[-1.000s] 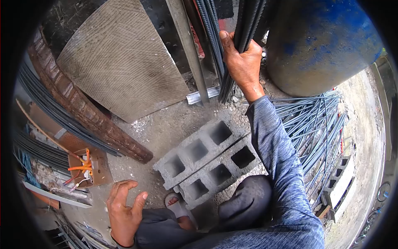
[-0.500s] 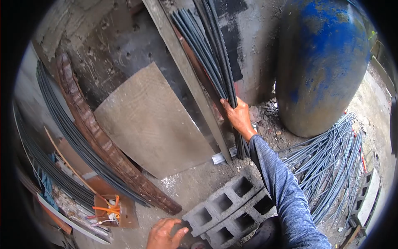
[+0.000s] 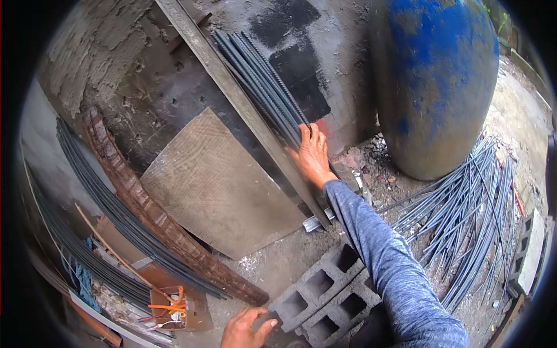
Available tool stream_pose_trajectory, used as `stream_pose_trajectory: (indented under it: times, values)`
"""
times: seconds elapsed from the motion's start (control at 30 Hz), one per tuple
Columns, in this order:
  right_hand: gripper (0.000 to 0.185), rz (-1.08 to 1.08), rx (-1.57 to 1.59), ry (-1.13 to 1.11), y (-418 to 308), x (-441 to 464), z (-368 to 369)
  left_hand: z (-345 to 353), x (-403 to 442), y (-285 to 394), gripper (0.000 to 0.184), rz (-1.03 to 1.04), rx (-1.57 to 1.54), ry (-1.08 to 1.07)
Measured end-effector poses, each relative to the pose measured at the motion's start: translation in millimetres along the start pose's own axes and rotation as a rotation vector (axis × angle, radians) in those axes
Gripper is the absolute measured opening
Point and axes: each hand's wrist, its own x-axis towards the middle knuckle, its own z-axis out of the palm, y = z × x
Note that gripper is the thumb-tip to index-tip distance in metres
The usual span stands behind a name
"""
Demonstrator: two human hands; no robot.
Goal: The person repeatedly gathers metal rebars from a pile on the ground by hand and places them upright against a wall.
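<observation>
A bundle of ribbed steel rebars (image 3: 264, 87) leans against the wall beside a long upright plank (image 3: 232, 95). My right hand (image 3: 311, 155) lies against the lower part of these bars, fingers stretched out and apart, not wrapped round them. The bars' lower ends are hidden behind my hand and sleeve. At the bottom of the view my left hand (image 3: 246, 330) is open and holds nothing, its thumb apart from the fingers. It is nearest to the grey hollow concrete blocks (image 3: 307, 303) on the ground.
A worn blue drum (image 3: 438, 87) stands at the right, with a pile of loose rebars (image 3: 464, 214) before it. Left are a flat board (image 3: 214, 185), a curved brown timber (image 3: 168, 226), more long rebars (image 3: 110, 203), and a cardboard box (image 3: 197, 313) holding orange pieces.
The rebars that my right hand gripped now lean on the wall with the others. That hand has loosened and its fingers have spread. My left hand stays low; the view has shifted slightly.
</observation>
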Motion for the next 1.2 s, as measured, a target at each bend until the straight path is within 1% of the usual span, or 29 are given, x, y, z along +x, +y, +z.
stream_pose_trajectory:
  times: [0.03, 0.1, 0.17, 0.2, 0.23, 0.3, 0.33, 0.43, 0.47, 0.57, 0.63, 0.7, 0.8, 0.9, 0.93, 1.03, 1.07, 1.1, 1.17, 1.2]
  values:
    - [0.078, 0.016, -0.040, 0.003, -2.5, -0.2, 1.9, -1.3, -0.2, 1.8, 0.030, -0.016, 0.001, -0.010]
    - [0.086, 0.027, 0.019, 0.070, 0.9, -0.7, 7.0, -1.6, 0.1, 5.6, 0.031, -0.053, -0.005, -0.023]
    - [0.092, 0.059, 0.064, 0.103, 4.2, -1.4, 13.1, -0.5, -1.5, 5.2, 0.033, -0.033, 0.009, -0.017]
    - [0.100, 0.086, 0.049, 0.049, 7.1, 0.8, 13.7, -0.4, -3.1, 4.1, 0.033, -0.026, 0.013, -0.015]
    - [0.106, 0.101, 0.057, 0.043, 11.7, 4.3, 14.3, 0.2, -4.0, 2.6, 0.034, -0.030, 0.016, -0.008]
    - [0.112, 0.214, 0.138, -0.180, 7.7, 13.7, -13.9, 1.1, -7.0, -0.5, 0.035, -0.041, 0.014, 0.016]
    - [0.114, 0.182, 0.147, -0.200, 15.3, 16.5, -11.1, 0.9, -7.1, -1.2, 0.035, -0.045, 0.008, 0.015]
    - [0.110, 0.189, 0.162, -0.192, 17.3, 16.4, -4.5, 0.1, -5.6, -4.6, 0.034, -0.033, -0.003, -0.008]
    - [0.107, 0.219, 0.166, -0.164, 6.0, 12.4, -10.3, 2.8, -3.0, -11.4, 0.035, -0.014, 0.000, -0.021]
    - [0.103, 0.058, 0.159, 0.061, -6.5, 7.4, -2.5, 3.8, -0.7, -18.9, 0.036, 0.075, 0.001, -0.005]
    - [0.097, -0.125, 0.085, 0.093, -10.7, 10.6, 3.0, 2.5, -4.5, -20.0, 0.034, 0.110, -0.026, 0.023]
    - [0.093, -0.187, -0.038, 0.089, -6.9, 13.2, 14.9, -2.0, -7.5, -15.7, 0.028, 0.137, -0.077, 0.061]
    - [0.088, -0.227, -0.049, 0.133, -2.2, 13.7, 26.1, -6.8, -5.6, -15.2, 0.024, 0.114, -0.130, 0.052]
    - [0.083, -0.241, -0.082, 0.126, 2.3, 13.0, 27.6, -3.2, 0.0, -28.9, 0.036, 0.130, -0.078, 0.001]
    - [0.081, -0.248, -0.095, 0.129, 3.6, 13.5, 26.7, -3.5, -0.3, -31.3, 0.036, 0.139, -0.090, 0.008]
    - [0.084, -0.195, -0.044, 0.091, -8.9, 15.4, 11.6, -4.0, -0.2, -35.3, 0.036, 0.156, -0.109, 0.019]
    - [0.093, -0.187, -0.052, 0.081, -9.5, 16.7, 8.0, -3.1, -0.9, -36.5, 0.036, 0.155, -0.104, 0.012]
    - [0.096, -0.178, -0.054, 0.063, -9.4, 19.4, 6.8, -2.8, -1.4, -37.0, 0.035, 0.157, -0.094, 0.002]
    - [0.103, -0.147, -0.058, 0.042, -6.0, 25.2, 6.0, -2.4, -3.4, -30.9, 0.028, 0.145, -0.148, 0.025]
    - [0.108, -0.088, -0.020, 0.025, -2.1, 28.1, 10.2, -3.6, -3.7, -27.9, 0.024, 0.145, -0.166, 0.030]
